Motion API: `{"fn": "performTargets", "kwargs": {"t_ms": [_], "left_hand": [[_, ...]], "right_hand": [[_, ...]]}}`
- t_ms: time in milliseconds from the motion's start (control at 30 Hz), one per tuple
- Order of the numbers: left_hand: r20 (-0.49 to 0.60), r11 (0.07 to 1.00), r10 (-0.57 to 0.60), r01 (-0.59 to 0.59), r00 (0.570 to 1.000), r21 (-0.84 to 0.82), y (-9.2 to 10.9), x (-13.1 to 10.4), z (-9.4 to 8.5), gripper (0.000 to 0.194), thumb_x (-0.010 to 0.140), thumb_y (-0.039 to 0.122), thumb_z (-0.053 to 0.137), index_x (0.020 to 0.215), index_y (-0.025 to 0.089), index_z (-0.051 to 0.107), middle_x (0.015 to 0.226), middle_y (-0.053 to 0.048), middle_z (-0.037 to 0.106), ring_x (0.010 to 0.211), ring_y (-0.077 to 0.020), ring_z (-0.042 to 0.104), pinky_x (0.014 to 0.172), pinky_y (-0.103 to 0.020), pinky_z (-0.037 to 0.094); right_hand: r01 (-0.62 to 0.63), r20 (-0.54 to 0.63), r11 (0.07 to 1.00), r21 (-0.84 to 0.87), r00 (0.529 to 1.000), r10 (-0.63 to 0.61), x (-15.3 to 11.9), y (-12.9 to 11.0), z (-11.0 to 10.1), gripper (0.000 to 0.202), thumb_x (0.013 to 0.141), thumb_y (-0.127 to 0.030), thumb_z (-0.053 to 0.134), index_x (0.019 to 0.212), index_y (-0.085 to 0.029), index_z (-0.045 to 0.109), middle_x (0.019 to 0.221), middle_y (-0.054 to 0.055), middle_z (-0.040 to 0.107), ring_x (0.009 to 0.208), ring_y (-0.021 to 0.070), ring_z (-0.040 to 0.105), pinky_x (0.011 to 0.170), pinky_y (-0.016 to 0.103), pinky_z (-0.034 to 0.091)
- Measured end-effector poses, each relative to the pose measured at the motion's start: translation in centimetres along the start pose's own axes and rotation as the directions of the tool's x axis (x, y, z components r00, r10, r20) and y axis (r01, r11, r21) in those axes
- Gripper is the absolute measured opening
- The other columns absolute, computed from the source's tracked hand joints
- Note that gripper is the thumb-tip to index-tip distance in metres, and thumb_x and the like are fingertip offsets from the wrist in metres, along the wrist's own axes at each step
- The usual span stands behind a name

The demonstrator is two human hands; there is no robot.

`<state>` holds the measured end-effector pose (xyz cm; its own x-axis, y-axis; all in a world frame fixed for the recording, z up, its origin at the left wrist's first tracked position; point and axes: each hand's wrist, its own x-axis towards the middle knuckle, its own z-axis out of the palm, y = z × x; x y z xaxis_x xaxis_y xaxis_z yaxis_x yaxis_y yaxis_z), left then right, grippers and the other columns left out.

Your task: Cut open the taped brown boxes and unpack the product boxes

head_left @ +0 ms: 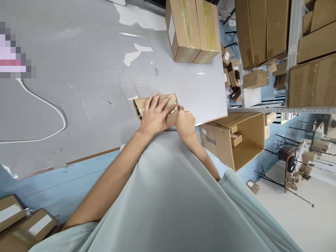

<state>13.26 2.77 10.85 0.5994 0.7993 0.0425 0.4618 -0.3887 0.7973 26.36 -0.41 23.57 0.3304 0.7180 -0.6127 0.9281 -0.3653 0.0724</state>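
A small cardboard box (172,101) with clear tape on it lies near the front edge of the grey table. My left hand (154,113) rests on top of it, fingers spread and pressing flat. At the box's right end, my right hand (185,122) is closed in a fist around a small tool with a red part (179,106). Only that red bit shows beside the box edge; the fingers hide the rest, so its kind is unclear. The box's left end has a dark gap along its edge.
Two taped cartons (193,35) stand at the table's back right. An open large carton (244,140) with small boxes inside sits beyond the right edge. Shelves of cartons (312,80) rise at right. A white cable (59,110) curves across the table (91,70) at left.
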Motion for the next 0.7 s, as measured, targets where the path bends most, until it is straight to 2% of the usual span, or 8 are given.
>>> {"fn": "performTargets", "kwargs": {"t_ms": [200, 367, 533, 700], "left_hand": [[-0.009, 1.0, -0.005, 0.005, 1.0, -0.016, 0.4, -0.5, 0.4, 0.068, 0.094, 0.055, 0.087, 0.158, 0.041, 0.074, 0.186, -0.006, 0.052, 0.18, -0.0486, 0.03, 0.146, -0.079, 0.014], [0.001, 0.999, 0.018, -0.018, 1.0, -0.028, 0.2, -0.6, 0.6, 0.067, 0.094, 0.054, 0.088, 0.158, 0.039, 0.074, 0.187, -0.008, 0.051, 0.181, -0.048, 0.03, 0.146, -0.078, 0.012], [-0.022, 1.0, 0.012, -0.012, 1.0, -0.018, 0.0, -0.5, 0.6, 0.067, 0.095, 0.061, 0.087, 0.157, 0.038, 0.075, 0.187, -0.008, 0.051, 0.18, -0.0483, 0.03, 0.147, -0.077, 0.012], [-0.003, 1.0, 0.01, -0.01, 1.0, -0.03, 0.3, -0.9, 0.5, 0.069, 0.096, 0.067, 0.086, 0.157, 0.036, 0.075, 0.186, -0.01, 0.052, 0.18, -0.0473, 0.03, 0.148, -0.074, 0.012]], "right_hand": [[-0.083, -0.045, 0.996, 0.023, 0.995, 0.084, -1.0, 0.6, 0.7, 0.036, 0.122, -0.015, 0.042, 0.146, -0.014, 0.069, 0.134, 0.023, 0.084, 0.125, 0.0279, 0.084, 0.105, 0.036, 0.065], [-0.119, -0.018, 0.993, 0.007, 0.993, 0.12, -1.7, 0.4, 0.6, 0.035, 0.12, -0.012, 0.044, 0.143, -0.014, 0.071, 0.134, 0.023, 0.084, 0.124, 0.0274, 0.085, 0.104, 0.035, 0.065], [-0.122, -0.041, 0.993, 0.009, 0.992, 0.122, -2.3, 0.0, 0.7, 0.036, 0.121, -0.013, 0.044, 0.146, -0.014, 0.07, 0.135, 0.023, 0.084, 0.126, 0.0278, 0.085, 0.105, 0.035, 0.066], [-0.141, -0.011, 0.99, 0.018, 0.99, 0.141, -2.5, -0.3, 1.0, 0.036, 0.119, -0.011, 0.044, 0.142, -0.013, 0.072, 0.132, 0.024, 0.085, 0.126, 0.0292, 0.085, 0.104, 0.036, 0.066]]}}
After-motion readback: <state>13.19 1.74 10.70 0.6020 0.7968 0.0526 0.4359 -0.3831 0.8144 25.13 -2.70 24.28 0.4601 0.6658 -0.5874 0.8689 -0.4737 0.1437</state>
